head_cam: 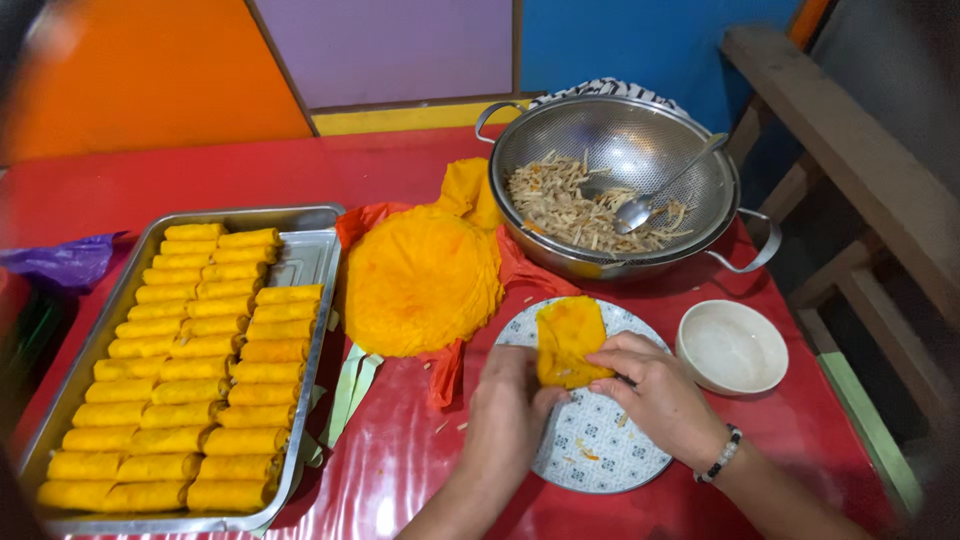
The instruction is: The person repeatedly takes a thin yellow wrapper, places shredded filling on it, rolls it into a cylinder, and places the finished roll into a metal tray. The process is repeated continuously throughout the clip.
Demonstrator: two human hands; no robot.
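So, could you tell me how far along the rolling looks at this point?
Done: the metal tray holds three nearly full rows of yellow rolls. In hand: the left hand and right hand are folding one wrapper on the patterned plate. Left: a stack of wrappers and filling in the colander.

Glossy red plastic sheet [400, 450] covers the surface; beyond the grips a shiny metal mesh strainer [620, 140], left a dull metal tray [310, 250], right a matt ceramic bowl [732, 347].

Left hand [510, 400] and right hand [655, 390] meet, fingers [610, 362] curled and pinching.
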